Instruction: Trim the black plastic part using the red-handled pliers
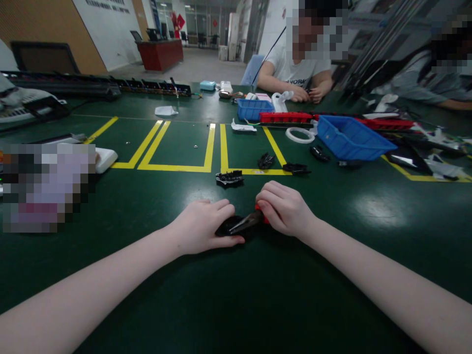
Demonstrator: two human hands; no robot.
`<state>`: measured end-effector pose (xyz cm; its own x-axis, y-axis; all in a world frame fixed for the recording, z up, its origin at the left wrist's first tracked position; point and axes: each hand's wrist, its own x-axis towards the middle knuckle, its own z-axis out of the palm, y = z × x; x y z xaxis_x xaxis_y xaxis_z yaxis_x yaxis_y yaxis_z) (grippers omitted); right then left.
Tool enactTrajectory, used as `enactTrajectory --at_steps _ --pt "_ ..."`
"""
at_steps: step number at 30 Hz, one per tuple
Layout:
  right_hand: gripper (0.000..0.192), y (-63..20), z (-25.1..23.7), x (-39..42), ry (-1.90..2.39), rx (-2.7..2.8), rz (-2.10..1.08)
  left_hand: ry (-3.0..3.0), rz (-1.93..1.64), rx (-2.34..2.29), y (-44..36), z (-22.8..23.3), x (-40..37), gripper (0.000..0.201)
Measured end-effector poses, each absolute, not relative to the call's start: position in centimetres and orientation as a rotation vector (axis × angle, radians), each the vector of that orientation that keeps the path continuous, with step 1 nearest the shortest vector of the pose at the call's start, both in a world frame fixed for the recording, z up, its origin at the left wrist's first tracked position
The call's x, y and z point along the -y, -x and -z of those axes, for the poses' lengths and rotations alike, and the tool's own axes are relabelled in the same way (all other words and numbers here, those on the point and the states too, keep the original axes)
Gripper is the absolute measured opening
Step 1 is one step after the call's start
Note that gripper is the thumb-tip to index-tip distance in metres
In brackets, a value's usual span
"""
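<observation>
Both bare forearms reach forward from lower corners, converging at centre. Left hand point(201, 226) palm down, fingers curled, thumb stretched along underside toward right. Right hand point(285, 209) knuckles up, fingers bent in closed grip. Hands near, not touching.

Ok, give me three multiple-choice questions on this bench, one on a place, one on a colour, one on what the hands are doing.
1. Where is the big blue bin?
A. far right of the hands
B. near left edge
C. between the hands

2. What colour are the lines on the table?
A. white
B. yellow
C. red

3. What is the left hand doing?
A. lifted in the air
B. holding a cup
C. pressing down a black part

Answers: 1 A, it sits beyond the right hand. 2 B, yellow boxes mark the green top. 3 C, fingers lie over the part.
</observation>
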<state>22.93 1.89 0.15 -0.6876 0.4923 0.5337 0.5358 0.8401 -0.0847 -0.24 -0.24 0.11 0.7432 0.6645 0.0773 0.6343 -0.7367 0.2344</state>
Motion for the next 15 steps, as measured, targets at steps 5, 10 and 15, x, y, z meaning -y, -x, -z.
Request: enactTrajectory --at_steps 5,10,15 --pt "0.022 -22.89 -0.14 -1.84 0.769 2.473 0.107 -2.746 -0.231 -1.036 0.23 -0.16 0.17 0.043" --pt "0.022 -22.83 -0.15 -1.74 0.774 2.477 0.105 -2.743 -0.233 -1.041 0.2 -0.12 0.16 0.043" --pt "0.022 -22.87 -0.18 -1.84 0.783 2.478 0.102 -2.74 -0.237 -1.043 0.16 -0.12 0.13 0.043"
